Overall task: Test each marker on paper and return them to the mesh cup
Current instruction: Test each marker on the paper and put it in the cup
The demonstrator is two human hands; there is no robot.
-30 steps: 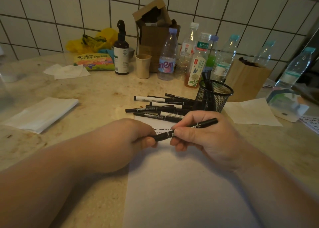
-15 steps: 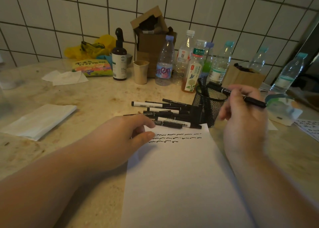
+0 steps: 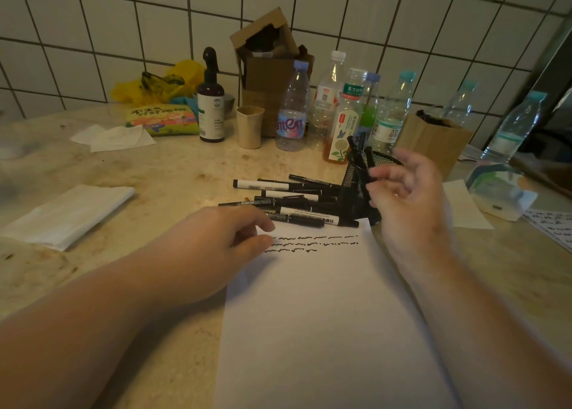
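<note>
A white sheet of paper [image 3: 325, 316] lies in front of me with three rows of black squiggles near its top edge. My left hand [image 3: 216, 247] rests flat on the paper's upper left corner, holding nothing. A pile of several black and white markers [image 3: 288, 201] lies just beyond the paper. The black mesh cup [image 3: 356, 189] stands to the right of the pile with a few markers upright in it. My right hand [image 3: 405, 192] hovers in front of the cup, fingers spread and empty, partly hiding it.
Several plastic bottles [image 3: 292, 108], a dark spray bottle [image 3: 211, 99], a small beige cup [image 3: 250, 127] and cardboard boxes [image 3: 269, 77] line the tiled wall behind. Folded tissues [image 3: 68, 213] lie at left. A paper sheet [image 3: 464, 207] and a white-and-teal pack [image 3: 501, 192] sit at right.
My right hand carried the capped marker from over the paper to the mesh cup and let it go; the hand is now empty. My left hand settled onto the paper's corner.
</note>
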